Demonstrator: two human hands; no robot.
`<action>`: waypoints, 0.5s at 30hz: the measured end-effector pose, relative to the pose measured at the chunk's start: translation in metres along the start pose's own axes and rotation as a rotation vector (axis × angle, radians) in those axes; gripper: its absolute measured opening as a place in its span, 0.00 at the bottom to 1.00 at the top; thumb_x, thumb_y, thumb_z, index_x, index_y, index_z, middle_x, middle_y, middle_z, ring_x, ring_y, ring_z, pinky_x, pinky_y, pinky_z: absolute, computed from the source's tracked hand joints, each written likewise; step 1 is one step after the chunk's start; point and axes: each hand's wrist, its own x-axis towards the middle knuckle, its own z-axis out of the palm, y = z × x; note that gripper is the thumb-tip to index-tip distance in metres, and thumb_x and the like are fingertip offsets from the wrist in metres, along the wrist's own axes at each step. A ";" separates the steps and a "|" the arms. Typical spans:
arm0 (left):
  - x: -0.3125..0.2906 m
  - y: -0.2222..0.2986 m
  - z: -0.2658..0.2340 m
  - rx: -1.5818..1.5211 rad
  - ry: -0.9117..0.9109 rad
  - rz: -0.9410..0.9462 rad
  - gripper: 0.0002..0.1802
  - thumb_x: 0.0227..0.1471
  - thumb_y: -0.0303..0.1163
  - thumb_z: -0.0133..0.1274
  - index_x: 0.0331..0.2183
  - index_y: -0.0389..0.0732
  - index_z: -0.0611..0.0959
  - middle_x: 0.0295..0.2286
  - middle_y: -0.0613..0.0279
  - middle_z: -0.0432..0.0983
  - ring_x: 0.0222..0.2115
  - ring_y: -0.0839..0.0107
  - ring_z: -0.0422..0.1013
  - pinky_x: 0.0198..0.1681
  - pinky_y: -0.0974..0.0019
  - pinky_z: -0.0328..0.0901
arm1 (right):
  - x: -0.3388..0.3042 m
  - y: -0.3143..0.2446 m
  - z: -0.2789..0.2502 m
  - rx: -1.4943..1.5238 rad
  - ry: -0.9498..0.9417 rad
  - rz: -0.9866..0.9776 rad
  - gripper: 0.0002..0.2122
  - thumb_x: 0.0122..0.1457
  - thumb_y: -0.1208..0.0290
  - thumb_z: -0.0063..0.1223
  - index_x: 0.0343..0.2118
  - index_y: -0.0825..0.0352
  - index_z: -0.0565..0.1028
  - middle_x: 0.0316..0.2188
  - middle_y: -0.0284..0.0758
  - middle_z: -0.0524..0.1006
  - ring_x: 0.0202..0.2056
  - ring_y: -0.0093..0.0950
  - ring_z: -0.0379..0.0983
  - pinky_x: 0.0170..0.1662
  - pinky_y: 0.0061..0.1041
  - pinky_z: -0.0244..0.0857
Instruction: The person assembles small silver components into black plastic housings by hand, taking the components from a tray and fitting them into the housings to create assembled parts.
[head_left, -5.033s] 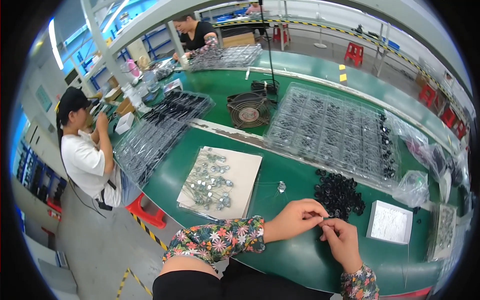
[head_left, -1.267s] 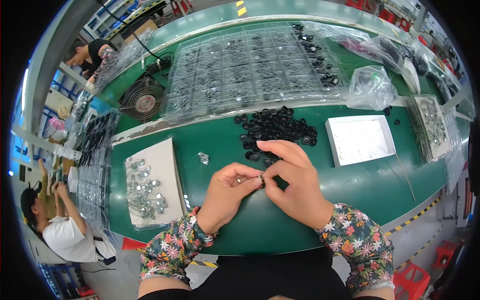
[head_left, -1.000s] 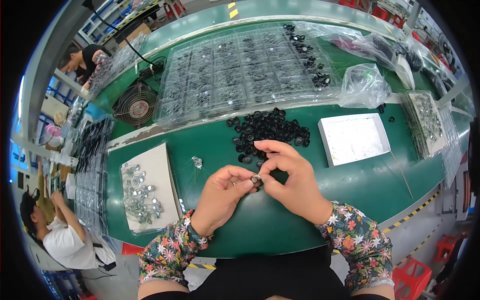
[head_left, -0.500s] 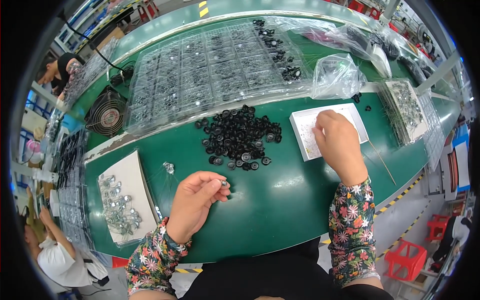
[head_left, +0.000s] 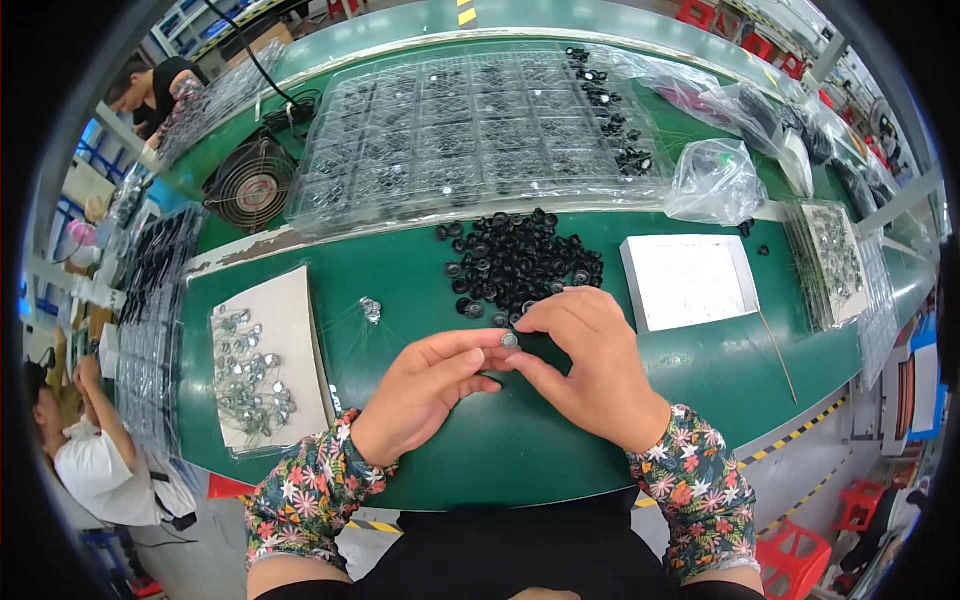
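Observation:
In front of me my two hands meet over the green bench. Between thumb and fingertips, my left hand (head_left: 425, 385) grips a small round metallic part (head_left: 510, 341), its flat face turned up. My right hand (head_left: 600, 365) reaches in from the other side, its forefinger and thumb closed around the same part; anything tiny in those fingertips is too small to see. Just behind the fingers lies a heap of black round plastic caps (head_left: 515, 260). A shallow white box (head_left: 633, 290) stands right of the heap.
At left, a pale board (head_left: 270, 330) bears several clear, wired discs, with a loose cluster (head_left: 371, 310) beside it. Behind stand a fan (head_left: 252, 187) and clear compartment trays (head_left: 450, 130). A thin stick (head_left: 778, 358) and a plastic bag (head_left: 715, 180) are at right.
My right hand has left the white box and come left to meet my left hand. The left hand has moved right and slightly up with the part. The view has shifted.

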 end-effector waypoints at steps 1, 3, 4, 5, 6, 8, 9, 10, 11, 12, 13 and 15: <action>0.000 -0.001 -0.001 0.000 -0.020 -0.002 0.19 0.60 0.30 0.45 0.51 0.34 0.72 0.47 0.55 0.73 0.48 0.67 0.69 0.48 0.66 0.64 | 0.000 0.000 0.000 -0.050 0.008 -0.009 0.09 0.46 0.73 0.62 0.31 0.64 0.74 0.29 0.33 0.76 0.33 0.35 0.71 0.47 0.36 0.62; 0.000 -0.002 -0.003 0.001 -0.037 0.000 0.20 0.60 0.30 0.45 0.52 0.34 0.71 0.48 0.56 0.72 0.49 0.67 0.68 0.49 0.66 0.64 | 0.000 0.001 0.002 -0.097 0.016 -0.022 0.09 0.45 0.73 0.62 0.31 0.63 0.74 0.29 0.32 0.76 0.33 0.35 0.71 0.47 0.37 0.62; 0.000 -0.003 -0.003 -0.009 -0.047 0.005 0.20 0.60 0.30 0.45 0.53 0.34 0.71 0.49 0.56 0.71 0.50 0.67 0.67 0.50 0.66 0.63 | -0.001 0.002 0.004 -0.115 0.016 -0.024 0.09 0.45 0.74 0.62 0.31 0.63 0.74 0.29 0.32 0.76 0.33 0.34 0.71 0.47 0.37 0.62; 0.000 -0.004 -0.003 -0.020 -0.060 0.011 0.21 0.60 0.30 0.45 0.53 0.35 0.70 0.49 0.56 0.70 0.51 0.68 0.66 0.50 0.66 0.63 | -0.002 0.002 0.004 -0.134 0.017 -0.026 0.10 0.45 0.74 0.61 0.31 0.64 0.74 0.29 0.31 0.76 0.33 0.33 0.72 0.48 0.37 0.61; 0.000 -0.004 -0.003 -0.018 -0.061 0.012 0.21 0.60 0.30 0.45 0.53 0.35 0.70 0.49 0.56 0.70 0.51 0.68 0.66 0.50 0.66 0.63 | -0.002 0.001 0.005 -0.135 0.019 -0.027 0.10 0.45 0.74 0.61 0.31 0.64 0.74 0.29 0.31 0.76 0.33 0.33 0.72 0.48 0.37 0.61; -0.001 -0.003 -0.001 -0.038 -0.079 0.022 0.21 0.60 0.29 0.45 0.54 0.35 0.69 0.51 0.57 0.69 0.53 0.68 0.64 0.51 0.65 0.62 | -0.002 0.001 0.006 -0.139 0.041 -0.035 0.09 0.44 0.74 0.61 0.30 0.63 0.74 0.29 0.31 0.76 0.33 0.31 0.72 0.48 0.37 0.62; -0.001 -0.003 -0.001 -0.036 -0.078 0.022 0.21 0.60 0.29 0.45 0.54 0.35 0.69 0.51 0.57 0.69 0.53 0.68 0.64 0.51 0.65 0.62 | -0.001 0.001 0.007 -0.138 0.042 -0.035 0.09 0.44 0.74 0.61 0.30 0.63 0.74 0.29 0.31 0.76 0.33 0.31 0.72 0.48 0.37 0.62; -0.001 -0.003 -0.002 -0.032 -0.083 0.024 0.22 0.59 0.29 0.46 0.55 0.35 0.69 0.51 0.57 0.68 0.53 0.68 0.63 0.52 0.65 0.61 | -0.001 0.001 0.007 -0.134 0.056 -0.039 0.09 0.44 0.75 0.61 0.30 0.63 0.74 0.29 0.31 0.76 0.33 0.31 0.72 0.48 0.37 0.62; -0.001 -0.003 -0.002 -0.027 -0.090 0.025 0.23 0.59 0.30 0.46 0.55 0.35 0.68 0.52 0.57 0.67 0.54 0.68 0.62 0.53 0.65 0.60 | 0.000 0.000 0.007 -0.132 0.071 -0.042 0.09 0.44 0.75 0.61 0.29 0.63 0.74 0.29 0.30 0.76 0.33 0.31 0.72 0.48 0.37 0.62; -0.001 -0.003 -0.001 -0.024 -0.091 0.024 0.23 0.59 0.30 0.46 0.55 0.35 0.68 0.52 0.57 0.67 0.54 0.68 0.62 0.53 0.65 0.60 | 0.000 0.001 0.007 -0.132 0.075 -0.042 0.09 0.44 0.75 0.61 0.29 0.63 0.74 0.29 0.30 0.76 0.33 0.31 0.72 0.48 0.37 0.62; -0.001 -0.004 0.000 -0.031 -0.107 0.030 0.23 0.59 0.30 0.47 0.55 0.35 0.68 0.53 0.57 0.66 0.55 0.67 0.62 0.53 0.64 0.60 | -0.001 0.001 0.007 -0.134 0.099 -0.053 0.08 0.44 0.75 0.61 0.29 0.63 0.74 0.30 0.30 0.75 0.33 0.31 0.72 0.48 0.36 0.62; -0.001 -0.005 0.001 -0.029 -0.116 0.034 0.24 0.58 0.30 0.47 0.56 0.35 0.67 0.53 0.57 0.65 0.55 0.67 0.61 0.54 0.63 0.59 | -0.001 0.003 0.008 -0.127 0.131 -0.067 0.08 0.44 0.76 0.61 0.29 0.63 0.74 0.30 0.30 0.75 0.33 0.30 0.72 0.48 0.36 0.61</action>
